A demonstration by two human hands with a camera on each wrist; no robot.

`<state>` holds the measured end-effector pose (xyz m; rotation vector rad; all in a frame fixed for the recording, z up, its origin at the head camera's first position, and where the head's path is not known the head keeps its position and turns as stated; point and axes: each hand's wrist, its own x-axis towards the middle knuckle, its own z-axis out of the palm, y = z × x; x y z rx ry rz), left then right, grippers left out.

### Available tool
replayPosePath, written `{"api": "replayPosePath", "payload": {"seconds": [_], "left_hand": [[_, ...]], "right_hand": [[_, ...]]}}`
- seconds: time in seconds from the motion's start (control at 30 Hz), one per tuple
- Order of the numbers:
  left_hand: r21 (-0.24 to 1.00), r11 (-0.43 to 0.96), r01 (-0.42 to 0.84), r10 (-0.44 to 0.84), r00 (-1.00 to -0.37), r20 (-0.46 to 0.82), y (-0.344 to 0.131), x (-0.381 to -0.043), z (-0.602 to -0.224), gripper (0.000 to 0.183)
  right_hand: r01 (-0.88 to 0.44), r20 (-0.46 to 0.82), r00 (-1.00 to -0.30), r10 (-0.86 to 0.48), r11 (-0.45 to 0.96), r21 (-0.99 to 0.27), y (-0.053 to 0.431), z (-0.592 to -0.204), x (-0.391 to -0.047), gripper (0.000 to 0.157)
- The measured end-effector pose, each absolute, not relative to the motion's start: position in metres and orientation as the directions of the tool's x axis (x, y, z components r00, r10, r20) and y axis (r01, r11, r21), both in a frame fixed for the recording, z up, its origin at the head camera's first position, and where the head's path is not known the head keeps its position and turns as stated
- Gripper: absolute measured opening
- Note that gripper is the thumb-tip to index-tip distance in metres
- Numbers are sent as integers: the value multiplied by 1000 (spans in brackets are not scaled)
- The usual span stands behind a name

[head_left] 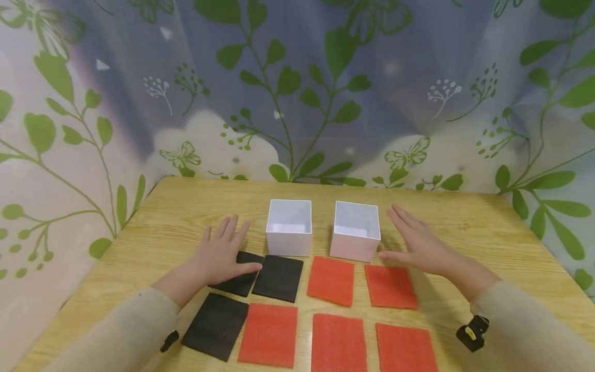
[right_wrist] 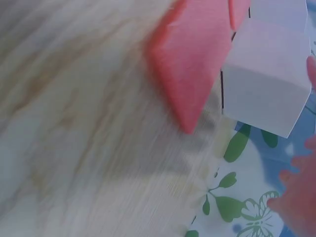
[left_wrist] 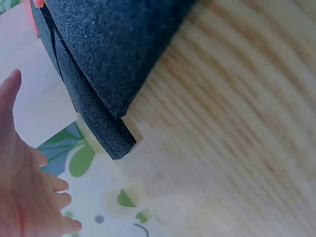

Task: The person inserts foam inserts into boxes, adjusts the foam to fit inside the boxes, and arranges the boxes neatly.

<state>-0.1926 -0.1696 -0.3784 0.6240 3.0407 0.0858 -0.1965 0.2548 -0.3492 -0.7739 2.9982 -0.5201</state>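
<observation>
My left hand [head_left: 218, 258], fingers spread, reaches over the back left black square [head_left: 234, 284] and partly covers it in the head view. The thumb tip lies close to a second black square [head_left: 278, 279]; a third black square [head_left: 216, 326] sits nearer me. To the right of the right white box [head_left: 355, 249], my right hand [head_left: 425, 248] is held with straight fingers, its thumb pointing at the box's wall. Just below that hand lies a red square [head_left: 391, 287]. Neither hand holds anything. The squares look like thick felt or foam.
Another open-topped white box [head_left: 288, 244] stands left of the first. Further red squares [head_left: 331, 281] lie in two rows on the wooden table [head_left: 223, 199], some running past the view's lower edge. A leaf-patterned curtain [head_left: 307, 119] hangs behind the table.
</observation>
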Motion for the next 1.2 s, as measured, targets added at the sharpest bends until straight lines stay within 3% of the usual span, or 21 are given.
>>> {"api": "replayPosePath", "payload": {"seconds": [0.2,0.4,0.87,1.2], "left_hand": [[63,915,399,402,-915,-34,-169,-194,-381,104],[103,905,412,417,-908,-35,-171,-193,-380,102],[112,911,396,406,-910,-85,-179,-190,-376,102],[109,915,389,399,-912,-96,-189,-187,-380,102]], "right_hand": [[-584,131,-805,-579,732,-352,250,-350,-212,70],[-602,99,-779,-619,694,-395,253,-346,-218,46],[-597,15,-762,-648,692,-406,257,-335,-219,40],[-645,58,-751,-658,712,-278,251,-333,-217,30]]}}
